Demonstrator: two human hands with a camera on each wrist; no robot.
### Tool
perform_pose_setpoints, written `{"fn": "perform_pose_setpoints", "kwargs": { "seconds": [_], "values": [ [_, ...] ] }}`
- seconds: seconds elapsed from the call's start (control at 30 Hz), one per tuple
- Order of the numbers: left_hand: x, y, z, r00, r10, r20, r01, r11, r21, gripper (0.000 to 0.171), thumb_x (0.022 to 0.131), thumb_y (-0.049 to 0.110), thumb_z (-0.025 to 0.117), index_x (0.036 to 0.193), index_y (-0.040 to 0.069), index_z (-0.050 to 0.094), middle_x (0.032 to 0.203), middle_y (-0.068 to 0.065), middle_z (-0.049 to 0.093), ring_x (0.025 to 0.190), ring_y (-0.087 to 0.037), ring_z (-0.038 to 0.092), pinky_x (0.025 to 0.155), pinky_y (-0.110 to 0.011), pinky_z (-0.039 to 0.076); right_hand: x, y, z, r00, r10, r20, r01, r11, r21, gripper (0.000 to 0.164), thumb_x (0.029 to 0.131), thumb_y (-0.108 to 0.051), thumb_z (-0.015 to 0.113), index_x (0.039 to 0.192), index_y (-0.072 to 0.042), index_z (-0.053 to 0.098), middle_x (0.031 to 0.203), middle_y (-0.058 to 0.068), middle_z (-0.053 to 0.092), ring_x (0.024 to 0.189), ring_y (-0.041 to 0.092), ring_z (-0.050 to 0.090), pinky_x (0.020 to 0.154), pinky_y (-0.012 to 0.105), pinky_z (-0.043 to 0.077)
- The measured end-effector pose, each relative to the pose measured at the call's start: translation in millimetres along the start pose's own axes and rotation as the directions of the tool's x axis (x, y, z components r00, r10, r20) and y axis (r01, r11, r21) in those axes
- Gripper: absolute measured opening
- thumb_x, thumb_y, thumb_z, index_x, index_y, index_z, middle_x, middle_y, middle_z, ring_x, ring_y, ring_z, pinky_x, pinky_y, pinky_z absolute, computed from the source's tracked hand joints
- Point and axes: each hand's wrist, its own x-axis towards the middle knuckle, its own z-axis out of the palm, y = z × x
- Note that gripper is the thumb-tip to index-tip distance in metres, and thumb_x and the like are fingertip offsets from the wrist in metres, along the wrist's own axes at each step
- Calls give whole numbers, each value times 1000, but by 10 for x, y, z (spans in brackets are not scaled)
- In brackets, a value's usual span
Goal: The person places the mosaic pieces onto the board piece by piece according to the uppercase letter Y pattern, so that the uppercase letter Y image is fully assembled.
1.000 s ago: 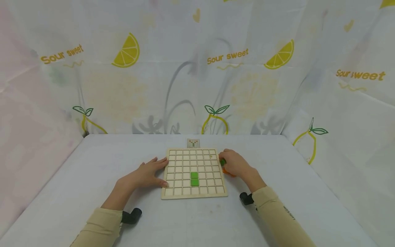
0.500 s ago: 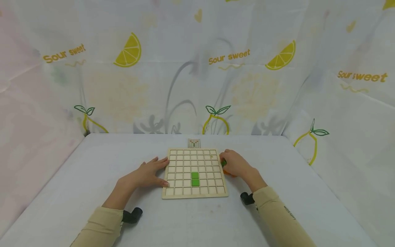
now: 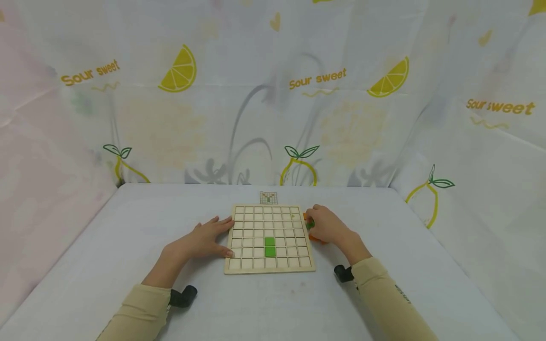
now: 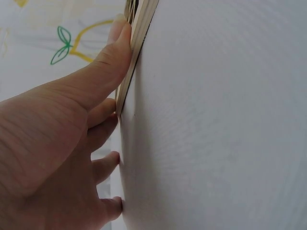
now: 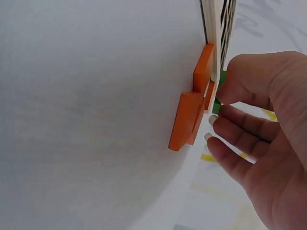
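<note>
A square wooden grid board (image 3: 258, 225) lies on the table in the head view. Two green tiles (image 3: 270, 247) sit one behind the other in its middle column. My left hand (image 3: 198, 244) rests at the board's left edge, thumb and fingertips touching the rim and the fingers spread. Beyond the right edge, my right hand (image 3: 330, 226) pinches a green tile (image 3: 310, 225) between thumb and fingers. Orange tiles (image 5: 184, 122) lie close under that hand beside the board, some leaning on one another in the right wrist view; the hand partly covers them in the head view.
A small card with a printed grid pattern (image 3: 268, 198) lies behind the board. The white-covered table (image 3: 273, 308) meets a printed cloth backdrop (image 3: 239, 118) at the back. Cloth also hangs at both sides.
My right hand has shifted slightly to the right with the green tile, and more orange shows beside the board's far right. The left hand stays on the board's edge.
</note>
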Motion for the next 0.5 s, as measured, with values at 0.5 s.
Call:
{"fn": "perform_pose_setpoints", "kwargs": {
  "seconds": [0.5],
  "values": [
    [1,1,-1,1000,-11,9,11,1000,-5,101,76,56,78,155,10,35,163,-11,31,152,-46,17,114,-76,11,26,-112,14,999,-42,0,42,997,60,20,76,1,62,90,-13,61,87,1,53,78,16,47,69,28,42]
  ]
}}
